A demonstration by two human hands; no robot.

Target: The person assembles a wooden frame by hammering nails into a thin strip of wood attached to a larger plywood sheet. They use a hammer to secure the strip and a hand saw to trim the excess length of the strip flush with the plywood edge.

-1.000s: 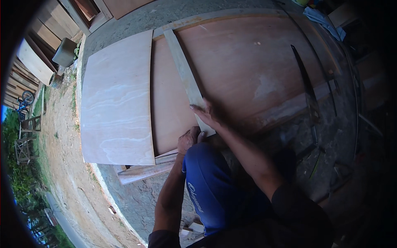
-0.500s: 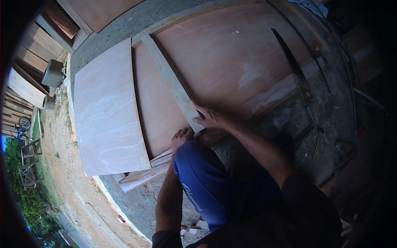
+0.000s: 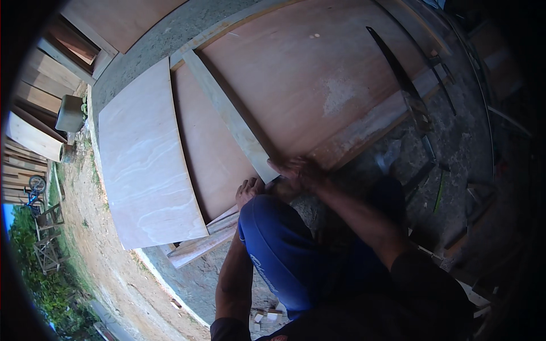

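Note:
A wooden batten [image 3: 226,111] lies across a large plywood panel [image 3: 284,74] edged with a wooden frame. At the batten's near end, my right hand [image 3: 301,172] is closed, with its thumb on the wood. Just left of that end, my left hand [image 3: 248,191] has its fingers curled over the frame's near edge; my knee hides part of it. A lighter plywood sheet [image 3: 142,165] rests over the panel's left end. A handsaw [image 3: 398,74] with a dark blade lies across the panel's right part.
My knee in blue trousers [image 3: 276,244] rises close to the frame. Small wood offcuts [image 3: 274,314] lie on the concrete below. A bicycle [image 3: 35,190], a grey container [image 3: 70,113] and leaning boards stand at the left, past a dirt strip [image 3: 108,267].
My right hand has slid down to the batten's near end, its fingers now lower round it. My left hand keeps its place at the frame edge. The view has shifted slightly.

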